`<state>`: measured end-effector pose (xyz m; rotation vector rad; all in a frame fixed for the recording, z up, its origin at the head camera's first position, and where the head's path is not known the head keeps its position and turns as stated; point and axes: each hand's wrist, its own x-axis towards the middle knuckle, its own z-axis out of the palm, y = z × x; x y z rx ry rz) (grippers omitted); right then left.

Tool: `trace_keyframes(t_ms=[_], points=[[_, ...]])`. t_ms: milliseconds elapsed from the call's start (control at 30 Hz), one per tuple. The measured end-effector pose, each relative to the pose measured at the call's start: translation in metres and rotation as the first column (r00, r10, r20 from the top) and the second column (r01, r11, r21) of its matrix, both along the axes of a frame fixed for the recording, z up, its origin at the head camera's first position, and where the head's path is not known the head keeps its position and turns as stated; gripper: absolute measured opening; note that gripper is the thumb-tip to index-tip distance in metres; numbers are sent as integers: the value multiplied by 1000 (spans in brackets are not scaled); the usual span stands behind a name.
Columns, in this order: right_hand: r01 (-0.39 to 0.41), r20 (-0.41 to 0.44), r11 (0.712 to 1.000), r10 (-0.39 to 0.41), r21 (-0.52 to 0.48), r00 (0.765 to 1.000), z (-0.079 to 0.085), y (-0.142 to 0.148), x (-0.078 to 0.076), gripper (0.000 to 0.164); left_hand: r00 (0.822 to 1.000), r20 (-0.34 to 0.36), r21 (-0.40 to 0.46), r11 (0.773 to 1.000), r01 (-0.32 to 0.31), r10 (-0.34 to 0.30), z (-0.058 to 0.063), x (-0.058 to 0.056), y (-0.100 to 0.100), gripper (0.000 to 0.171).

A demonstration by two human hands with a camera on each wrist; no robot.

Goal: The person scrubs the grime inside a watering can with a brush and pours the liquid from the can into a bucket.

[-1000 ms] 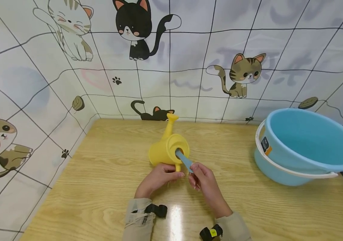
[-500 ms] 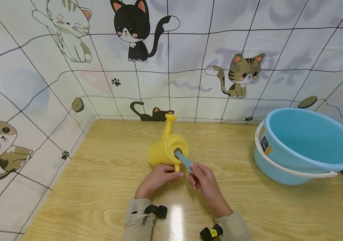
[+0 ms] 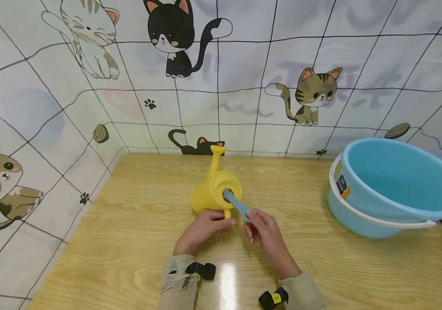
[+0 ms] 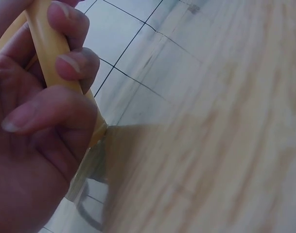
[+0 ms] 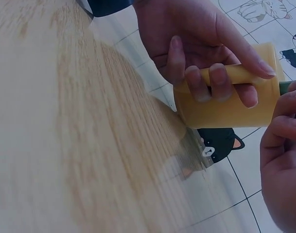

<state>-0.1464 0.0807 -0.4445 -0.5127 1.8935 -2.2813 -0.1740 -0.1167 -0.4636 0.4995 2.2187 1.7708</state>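
Observation:
A yellow toy-like watering can (image 3: 203, 199) lies tipped on its side on the table, its spout pointing away and its round opening facing me. My left hand (image 3: 202, 229) grips the can's handle, with fingers curled round it in the left wrist view, where the handle (image 4: 48, 46) shows close up. The right hand (image 3: 266, 230) pinches the flat light-blue handle (image 3: 238, 207) of a slim tool. Its far end reaches into the can's opening, where a bit of grey shows. What head it carries inside is hidden.
A large light-blue bucket (image 3: 376, 221) with a white carrying handle stands at the right of the wooden table (image 3: 128, 241). Cat-patterned wall covering (image 3: 244, 103) rises behind the table and along its left side.
The can has shifted very slightly left and away. A little more grey now shows at the tool's end in the opening. Both hands keep their grips.

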Motion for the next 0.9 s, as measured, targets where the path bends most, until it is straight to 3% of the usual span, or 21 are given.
trace_keyframes(t_ms=[133,233,400,500,633,800,900], points=[[-8,-22,1000,7,-20,1000,-1,1,-1,30,1000,23,14,1000,1,-1,2,0,1,36],[5,-15,1000,-5,-15,1000,0,2,-1,30,999,42,28,999,16,-17,11,2,0,35],[122,32,992,-122,20,992,3,3,0,33,998,51,32,999,29,-30,23,7,-1,33],[234,59,970,-238,60,969,4,5,-1,36,999,38,14,1000,15,-16,17,6,0,32],[341,26,932,-346,122,938,0,8,-5,36,1000,22,-10,1000,-6,6,4,2,1,35],[368,-54,919,-364,140,930,-26,13,-18,41,999,43,-15,1000,-5,6,3,1,2,38],[369,-43,920,-367,130,929,-18,13,-16,39,999,48,-12,1000,0,0,5,0,3,35]])
